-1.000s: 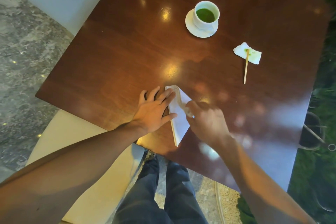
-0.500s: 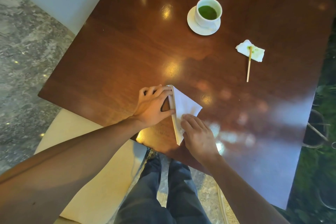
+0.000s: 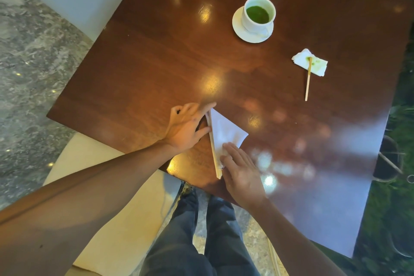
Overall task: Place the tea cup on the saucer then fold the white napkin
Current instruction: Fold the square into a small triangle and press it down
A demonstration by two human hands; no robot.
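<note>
Since half-second ago, my right hand [image 3: 243, 170] sliding down, flat-fingered, pressing white napkin [image 3: 226, 135] triangle; left hand [image 3: 187, 129] splayed, pinning crease. Tea cup [image 3: 258, 14] sitting on saucer [image 3: 238, 29]; fold nearing completion.

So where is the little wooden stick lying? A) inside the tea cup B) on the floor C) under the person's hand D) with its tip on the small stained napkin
D: the wooden stick lies on the table with its top end resting on the small green-stained napkin, apart from the tea cup and far from both hands.
</note>
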